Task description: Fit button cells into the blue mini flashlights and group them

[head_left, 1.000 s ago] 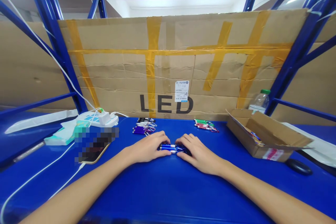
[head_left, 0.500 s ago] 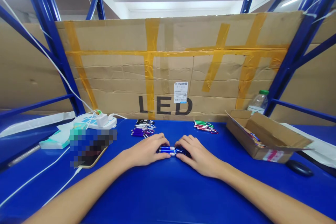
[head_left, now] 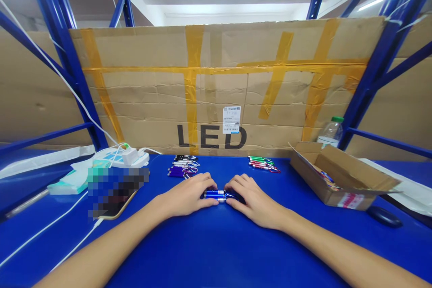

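In the middle of the blue tabletop (head_left: pixel 216 243), blue metal keychain flashlights (head_left: pixel 213 195) lie side by side, with silver bands and clips. My left hand (head_left: pixel 192 193) has its thumb and fingers closed around their left end. Around the right end, by the clips, curl the fingers of my right hand (head_left: pixel 253 198). My fingers partly cover them, so their exact number is hidden. Beyond my left hand is a row of black, silver and purple flashlights (head_left: pixel 182 166) with carabiner clips. Green and red ones (head_left: pixel 263 163) lie beyond my right hand.
On the right stand an open cardboard box (head_left: pixel 340 180) with small items inside, a green-capped bottle (head_left: pixel 330 131) and a dark computer mouse (head_left: pixel 384 217). A phone (head_left: pixel 124 198), a power strip (head_left: pixel 135 158) and white cables occupy the left. A taped cardboard panel (head_left: pixel 162 94) closes off the back.
The camera view has shifted very slightly. Both hands keep the same grip on the blue flashlights, which stay in place.
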